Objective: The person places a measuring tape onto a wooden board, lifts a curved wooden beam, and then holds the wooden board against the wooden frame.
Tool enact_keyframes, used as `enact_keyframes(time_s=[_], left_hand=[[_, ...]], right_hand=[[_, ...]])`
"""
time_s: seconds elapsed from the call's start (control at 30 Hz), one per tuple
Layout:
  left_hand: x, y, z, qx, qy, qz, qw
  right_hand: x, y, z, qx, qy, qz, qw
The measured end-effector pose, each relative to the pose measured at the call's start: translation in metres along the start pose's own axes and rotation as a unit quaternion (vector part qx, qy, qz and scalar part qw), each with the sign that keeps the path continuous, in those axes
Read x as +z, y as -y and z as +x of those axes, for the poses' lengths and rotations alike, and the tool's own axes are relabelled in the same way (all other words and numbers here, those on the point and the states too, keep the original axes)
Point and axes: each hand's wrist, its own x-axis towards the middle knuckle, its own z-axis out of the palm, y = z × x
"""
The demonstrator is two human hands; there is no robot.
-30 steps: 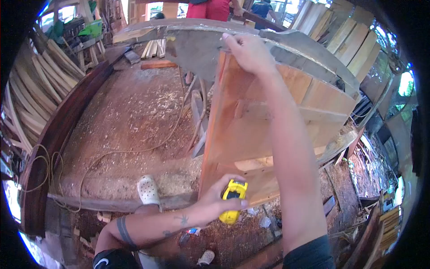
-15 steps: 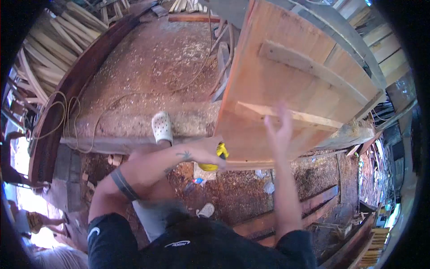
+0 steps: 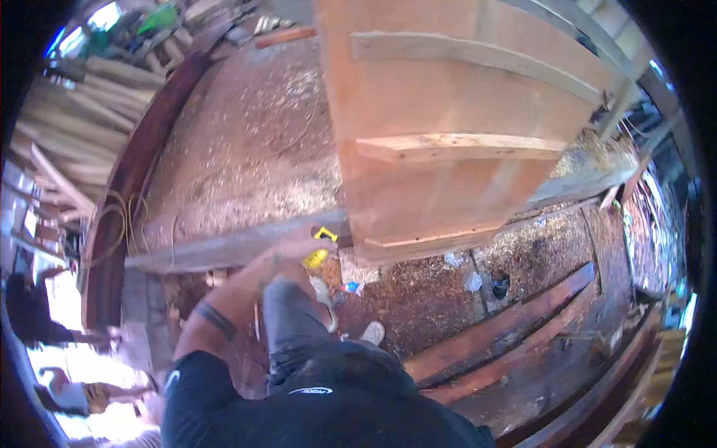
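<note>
My left hand (image 3: 300, 249) is closed round a yellow-and-black tool (image 3: 317, 260), whose yellow parts show on both sides of the fingers. One end looks like an open loop, but blur hides its exact kind. Just right of this hand stands a large orange-brown wooden panel (image 3: 448, 97) with several battens across its face. The lowest batten (image 3: 441, 236) runs along the panel's bottom edge. Nothing of my right hand shows in the view.
A concrete ledge (image 3: 231, 250) crosses in front of my legs, with a sawdust-strewn surface (image 3: 254, 127) behind it. Long planks (image 3: 508, 321) lie at lower right. Stacked timber (image 3: 82, 127) and a coiled cord (image 3: 112, 224) are at left. Other people (image 3: 93, 396) are at lower left.
My view has turned, and the panel appears more upright and further left. My left hand has drawn back left with the yellow tool. My right hand, earlier raised before the panel, has left view.
</note>
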Motion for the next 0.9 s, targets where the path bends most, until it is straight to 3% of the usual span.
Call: enact_keyframes(time_s=[0.1, 0.2, 0.3, 0.37, 0.43, 0.53, 0.6, 0.67, 0.73, 0.87, 0.9], left_hand=[[0.013, -0.001, 0.007, -0.104, 0.086, -0.281, 0.950], [0.022, -0.032, 0.021, -0.149, 0.106, -0.352, 0.918], [0.026, -0.084, 0.033, -0.067, 0.169, -0.360, 0.915], [0.025, -0.115, 0.061, 0.109, 0.158, -0.203, 0.960], [0.023, -0.171, 0.067, 0.269, 0.118, 0.039, 0.955], [0.028, -0.230, 0.069, 0.534, -0.091, 0.300, 0.785], [0.030, -0.248, 0.090, 0.544, -0.103, 0.282, 0.784], [0.030, -0.254, 0.114, 0.550, -0.119, 0.302, 0.769], [0.033, -0.249, 0.129, 0.523, -0.156, 0.386, 0.743], [0.037, -0.241, 0.129, 0.556, -0.269, 0.439, 0.653], [0.039, -0.242, 0.128, 0.542, -0.265, 0.427, 0.674]], right_hand=[[0.010, 0.056, 0.021, -0.059, -0.049, 0.087, 0.993], [0.030, 0.111, 0.033, -0.124, -0.089, 0.157, 0.976], [0.067, 0.158, 0.012, -0.139, -0.091, 0.223, 0.961], [0.092, 0.176, -0.008, -0.124, -0.072, 0.260, 0.955], [0.112, 0.169, -0.021, -0.103, -0.029, 0.194, 0.975], [0.119, 0.130, -0.026, -0.053, -0.024, 0.127, 0.990], [0.119, 0.114, -0.041, 0.031, -0.081, 0.125, 0.988], [0.121, 0.078, -0.057, 0.012, -0.136, 0.312, 0.940], [0.126, 0.075, -0.090, 0.041, -0.148, 0.410, 0.899], [0.145, 0.018, -0.114, 0.077, -0.220, 0.465, 0.854], [0.151, 0.006, -0.124, 0.089, -0.235, 0.490, 0.835]])
